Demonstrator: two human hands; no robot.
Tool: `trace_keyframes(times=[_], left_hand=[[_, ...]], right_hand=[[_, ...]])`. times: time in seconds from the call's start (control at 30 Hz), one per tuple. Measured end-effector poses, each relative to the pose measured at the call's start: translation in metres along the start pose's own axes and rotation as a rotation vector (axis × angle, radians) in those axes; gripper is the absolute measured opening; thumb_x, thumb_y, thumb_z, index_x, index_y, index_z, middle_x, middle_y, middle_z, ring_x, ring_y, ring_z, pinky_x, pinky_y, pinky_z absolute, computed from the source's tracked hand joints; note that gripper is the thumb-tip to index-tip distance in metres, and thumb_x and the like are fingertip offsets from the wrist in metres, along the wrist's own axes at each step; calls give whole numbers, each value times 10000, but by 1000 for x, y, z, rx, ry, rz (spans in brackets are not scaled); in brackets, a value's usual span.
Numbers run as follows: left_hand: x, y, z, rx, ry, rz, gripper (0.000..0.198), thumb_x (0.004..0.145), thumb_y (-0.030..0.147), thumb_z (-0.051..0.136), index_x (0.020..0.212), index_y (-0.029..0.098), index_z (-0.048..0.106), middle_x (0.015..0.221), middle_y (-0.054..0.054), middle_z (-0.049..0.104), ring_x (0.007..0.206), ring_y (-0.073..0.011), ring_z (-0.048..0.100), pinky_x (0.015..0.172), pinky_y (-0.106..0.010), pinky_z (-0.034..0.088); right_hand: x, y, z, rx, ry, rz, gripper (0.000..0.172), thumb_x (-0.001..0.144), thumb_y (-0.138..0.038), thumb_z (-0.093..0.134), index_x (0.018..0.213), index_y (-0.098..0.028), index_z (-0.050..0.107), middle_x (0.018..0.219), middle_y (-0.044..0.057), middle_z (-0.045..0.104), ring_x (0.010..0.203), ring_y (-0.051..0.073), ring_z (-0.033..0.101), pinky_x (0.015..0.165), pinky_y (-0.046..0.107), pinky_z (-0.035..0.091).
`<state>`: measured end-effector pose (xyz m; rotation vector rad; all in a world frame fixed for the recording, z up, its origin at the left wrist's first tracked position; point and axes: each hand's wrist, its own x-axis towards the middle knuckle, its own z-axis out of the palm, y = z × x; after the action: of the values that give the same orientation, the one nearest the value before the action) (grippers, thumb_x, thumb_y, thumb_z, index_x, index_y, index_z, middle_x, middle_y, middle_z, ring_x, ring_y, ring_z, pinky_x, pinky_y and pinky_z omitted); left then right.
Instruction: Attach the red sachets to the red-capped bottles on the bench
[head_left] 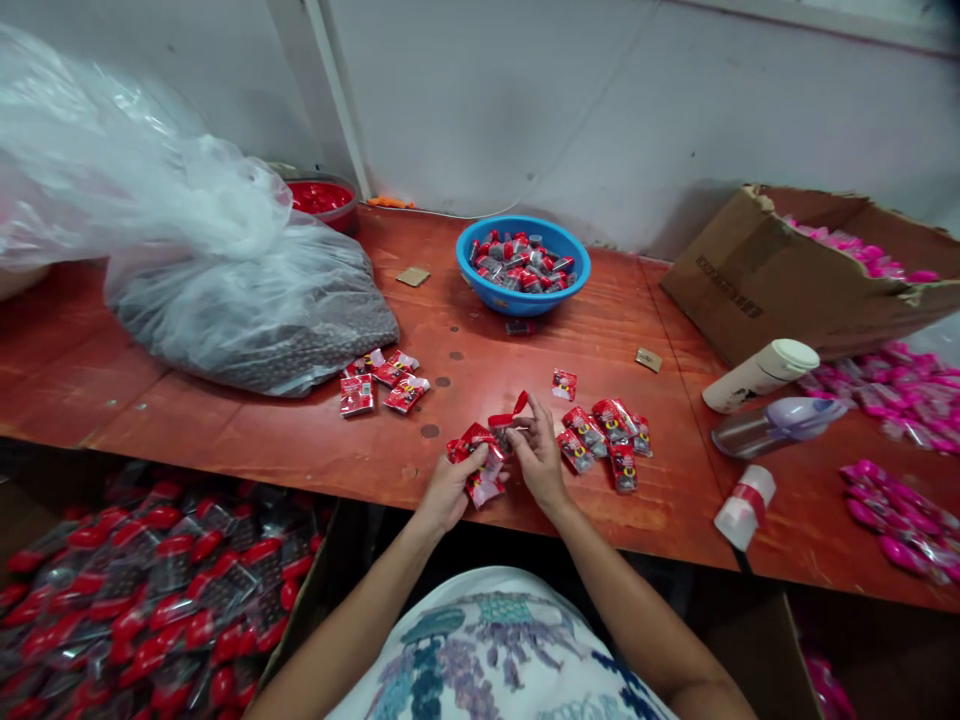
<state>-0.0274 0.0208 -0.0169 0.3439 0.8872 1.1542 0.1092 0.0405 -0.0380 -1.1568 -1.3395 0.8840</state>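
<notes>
My left hand (pixel 450 488) is closed on several small red printed packets (pixel 484 485) near the table's front edge. Beside it, my right hand (pixel 538 452) pinches a small clear container with a red flip cap (pixel 501 424), its cap raised and dark contents inside. The two hands almost meet, so part of the container and packets is hidden by fingers. Filled red packets (pixel 611 430) lie just right of my right hand, with one flat red packet (pixel 564 384) behind them. More red packets (pixel 386 380) lie to the left.
A blue basin (pixel 523 300) of red-capped containers stands at the back. At left rests a plastic bag (pixel 262 300) of dark beads. Bottles (pixel 765 375), a white roll (pixel 745 507), pink items (pixel 900 520) and a cardboard box (pixel 795 280) occupy the right. Red-capped containers (pixel 165 590) fill a box below left.
</notes>
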Motion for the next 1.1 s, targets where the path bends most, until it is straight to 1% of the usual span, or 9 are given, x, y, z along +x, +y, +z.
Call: trace_keyframes(times=[0.1, 0.17, 0.3, 0.43, 0.6, 0.83, 0.9, 1.03, 1.1], left_hand=[[-3, -2, 5, 19, -16, 122, 246, 626, 220, 796, 838, 135, 706, 784, -42, 721, 671, -153, 658, 729, -305, 542], [-5, -1, 6, 73, -29, 184, 236, 628, 210, 794, 838, 140, 713, 791, -36, 724, 700, -145, 659, 752, -272, 523], [-10, 6, 4, 151, -51, 162, 186, 650, 241, 784, 793, 140, 720, 726, -26, 712, 647, -130, 645, 694, -240, 512], [-16, 10, 2, 171, -58, 115, 178, 654, 258, 780, 779, 142, 726, 727, -35, 716, 650, -141, 648, 678, -247, 513], [-20, 9, -1, 184, -48, 127, 199, 636, 240, 793, 798, 142, 730, 763, -37, 724, 691, -146, 656, 721, -249, 510], [-24, 5, 3, 141, -34, 102, 231, 635, 244, 800, 823, 135, 719, 754, -39, 722, 668, -143, 658, 695, -251, 524], [-24, 5, 5, 108, -5, 77, 252, 629, 256, 804, 826, 128, 714, 762, -51, 724, 674, -157, 666, 694, -264, 531], [-21, 10, 4, 104, -3, 31, 249, 631, 249, 804, 818, 121, 701, 796, -64, 729, 691, -168, 673, 696, -273, 537], [-19, 13, 1, 120, -24, 8, 237, 641, 237, 796, 825, 122, 701, 810, -66, 731, 704, -169, 676, 704, -270, 537]], right_hand=[[-9, -10, 1, -22, -40, -32, 532, 898, -268, 488, 1408, -294, 339, 1356, 97, 402, 1091, 180, 541, 906, 335, 500], [-10, -14, -4, -62, -130, -85, 482, 905, -251, 471, 1379, -293, 392, 1338, 88, 436, 1159, 190, 506, 962, 350, 462], [-6, -22, -19, -157, -331, -190, 520, 871, -246, 543, 1369, -295, 403, 1299, 83, 470, 1216, 209, 464, 1007, 379, 421], [-5, -27, -28, -304, -427, -265, 666, 819, -290, 643, 1407, -279, 331, 1335, 109, 446, 1264, 239, 424, 1050, 428, 382], [-10, -27, -28, -439, -434, -394, 630, 854, -267, 591, 1419, -245, 313, 1327, 130, 483, 1277, 244, 429, 1074, 450, 365], [-11, -20, -21, -494, -360, -469, 517, 840, -242, 597, 1333, -220, 440, 1171, 128, 605, 1109, 260, 571, 974, 452, 463], [-8, -18, -22, -477, -380, -459, 572, 831, -261, 627, 1357, -228, 406, 1205, 133, 585, 1142, 261, 554, 985, 447, 454], [-2, -17, -31, -403, -500, -389, 891, 718, -368, 751, 1442, -231, 249, 1335, 162, 473, 1262, 290, 449, 1042, 471, 392], [-1, -18, -35, -374, -534, -347, 959, 681, -386, 776, 1450, -242, 221, 1361, 159, 439, 1281, 292, 423, 1051, 473, 375]])
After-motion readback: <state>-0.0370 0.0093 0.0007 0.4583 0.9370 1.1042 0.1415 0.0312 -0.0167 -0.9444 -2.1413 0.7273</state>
